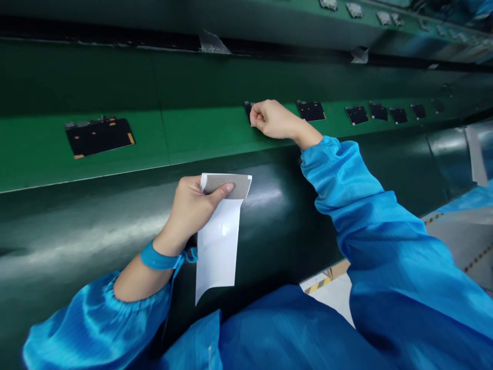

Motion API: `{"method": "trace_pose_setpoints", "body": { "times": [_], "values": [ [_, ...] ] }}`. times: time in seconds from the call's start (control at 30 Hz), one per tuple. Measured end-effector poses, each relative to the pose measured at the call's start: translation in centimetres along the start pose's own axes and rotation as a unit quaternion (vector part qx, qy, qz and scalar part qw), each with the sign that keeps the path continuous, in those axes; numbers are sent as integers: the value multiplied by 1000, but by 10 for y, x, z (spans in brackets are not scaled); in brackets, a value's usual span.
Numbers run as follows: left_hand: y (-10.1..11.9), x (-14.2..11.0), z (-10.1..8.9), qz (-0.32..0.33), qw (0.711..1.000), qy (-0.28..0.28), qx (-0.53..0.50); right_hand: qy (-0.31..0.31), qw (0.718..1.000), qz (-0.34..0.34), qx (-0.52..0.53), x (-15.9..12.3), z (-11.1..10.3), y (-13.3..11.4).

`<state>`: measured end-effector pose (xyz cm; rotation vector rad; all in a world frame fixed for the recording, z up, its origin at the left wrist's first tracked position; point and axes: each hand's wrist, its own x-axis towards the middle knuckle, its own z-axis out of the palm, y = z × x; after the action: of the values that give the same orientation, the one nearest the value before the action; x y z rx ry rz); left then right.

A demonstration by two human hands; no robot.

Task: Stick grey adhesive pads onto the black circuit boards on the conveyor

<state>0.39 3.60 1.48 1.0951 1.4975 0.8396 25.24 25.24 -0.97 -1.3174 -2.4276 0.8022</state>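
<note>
Between thumb and fingers, my left hand (198, 205) grips a white release-paper sheet (220, 246) with a grey panel (241, 184) along its upper end. The sheet hangs down over the dark green bench edge. My right hand (274, 119) is over the green belt with its fingers closed in a pinch; what they hold, if anything, is hidden. Partly behind those fingers lies a black circuit board (248, 108). Just right of my right hand sits another black board (311, 110) with small copper-coloured patches.
A larger-looking black board (100, 136) lies on the belt (204, 128) at left. Several more boards (357, 115) follow towards the right. Silvery parts (354, 9) stand on an upper shelf. Clear tape (213, 42) hangs from the dark rail. A blue strap (157, 257) circles my left wrist.
</note>
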Motion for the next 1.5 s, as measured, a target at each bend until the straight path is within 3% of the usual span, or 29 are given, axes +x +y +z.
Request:
{"method": "trace_pose_setpoints", "body": {
  "times": [0.3, 0.4, 0.5, 0.53, 0.6, 0.67, 0.77, 1.07, 1.2, 1.33, 1.5],
  "values": [
    [0, 1, 0, -2, 1000, 1, -2, 34, 997, 30, -64, -1, 4, 21],
    [-1, 1, 0, -5, 1000, 2, -4, 96, 988, 77, -91, -7, 1, 17],
    [-2, 1, 0, -1, 1000, 12, -7, 162, 983, 66, -52, -31, 4, -16],
    [-3, 1, 0, 1, 1000, 16, -7, 150, 988, 40, -9, -42, 9, -33],
    [-4, 2, -1, 8, 1000, 23, -5, 55, 993, -23, 103, -66, 22, -69],
    [-5, 3, -1, 16, 999, 31, -2, -11, 981, -60, 184, -87, 36, -99],
    [-6, 2, -1, 20, 998, 53, -5, 22, 973, -51, 223, -103, 46, -121],
    [-8, 0, -2, 14, 997, 70, -15, 82, 982, -53, 164, -107, 44, -109],
    [-8, 1, -1, 28, 997, 74, -16, 140, 981, -120, 65, -108, 53, -109],
    [-9, 2, -1, 38, 996, 72, -23, 183, 960, -211, -28, -107, 61, -102],
    [-9, 2, -1, 43, 996, 69, -25, 187, 952, -240, -46, -107, 61, -98]
  ]
}}
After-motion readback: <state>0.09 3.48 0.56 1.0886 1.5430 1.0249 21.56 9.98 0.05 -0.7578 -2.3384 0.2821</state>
